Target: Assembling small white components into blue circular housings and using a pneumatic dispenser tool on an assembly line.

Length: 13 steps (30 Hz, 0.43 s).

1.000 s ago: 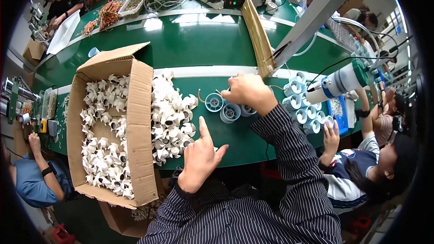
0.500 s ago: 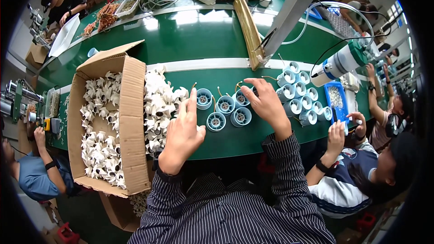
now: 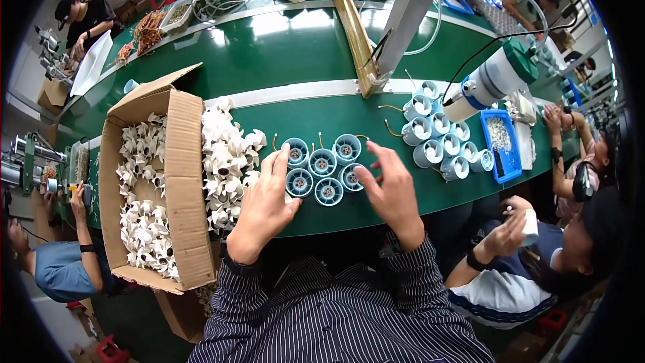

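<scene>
Between my hands, a cluster of light blue round housings (image 3: 322, 162) stands on the green table, open ends up, with spoked centres and thin wires sticking out at the back. At its left side, the fingers of my left hand (image 3: 261, 205) are stretched out against the nearest housings. My right hand (image 3: 395, 195) is at the cluster's right side with its fingers apart, thumb tip by the right-hand housing (image 3: 350, 177); whether it touches is unclear. Neither hand grips anything. A heap of white bladed fan wheels (image 3: 225, 161) lies left of my left hand.
An open cardboard box (image 3: 191, 195) of white fan wheels stands at the left. More blue cups with white insides (image 3: 440, 123) are grouped at the right, near a blue tray (image 3: 494, 169). A metal post (image 3: 406, 27) rises behind. A co-worker at right holds a blue cup (image 3: 529, 228).
The housings between my hands now sit closer together in rows. My right hand has come down from the back of the cluster to its right side. The view has shifted slightly.
</scene>
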Available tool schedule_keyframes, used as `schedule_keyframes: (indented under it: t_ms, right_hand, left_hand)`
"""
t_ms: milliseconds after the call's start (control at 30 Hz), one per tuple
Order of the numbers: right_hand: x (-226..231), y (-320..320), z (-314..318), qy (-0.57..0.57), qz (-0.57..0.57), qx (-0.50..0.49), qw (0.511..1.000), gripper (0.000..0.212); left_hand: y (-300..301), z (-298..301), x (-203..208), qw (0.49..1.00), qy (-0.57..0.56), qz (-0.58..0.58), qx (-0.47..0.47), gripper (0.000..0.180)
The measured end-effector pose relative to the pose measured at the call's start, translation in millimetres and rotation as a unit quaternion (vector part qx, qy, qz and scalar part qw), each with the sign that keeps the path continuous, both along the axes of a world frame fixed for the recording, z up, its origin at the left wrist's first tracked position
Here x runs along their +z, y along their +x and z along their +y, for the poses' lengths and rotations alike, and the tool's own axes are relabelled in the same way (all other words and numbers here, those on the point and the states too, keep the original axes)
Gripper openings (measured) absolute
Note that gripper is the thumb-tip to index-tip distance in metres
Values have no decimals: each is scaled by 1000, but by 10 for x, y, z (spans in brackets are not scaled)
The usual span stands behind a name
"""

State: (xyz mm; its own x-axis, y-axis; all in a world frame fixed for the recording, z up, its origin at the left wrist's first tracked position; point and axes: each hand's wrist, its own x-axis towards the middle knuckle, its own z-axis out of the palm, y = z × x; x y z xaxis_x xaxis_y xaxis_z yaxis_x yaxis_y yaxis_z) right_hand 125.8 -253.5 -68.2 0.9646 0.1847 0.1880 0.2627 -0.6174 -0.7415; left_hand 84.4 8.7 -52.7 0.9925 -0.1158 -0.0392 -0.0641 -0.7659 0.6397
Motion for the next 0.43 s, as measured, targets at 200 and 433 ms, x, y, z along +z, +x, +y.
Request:
schedule_keyframes:
  t_ms: [200, 433]
  right_hand:
    - [576, 314, -584, 131, -290, -271, 908, 42]
    - [500, 893, -835, 433, -167, -37, 885, 61]
  left_hand:
    - [-53, -99, 73, 1000, -17, -4, 14, 102]
    - [-375, -115, 249, 998, 55, 33, 25, 101]
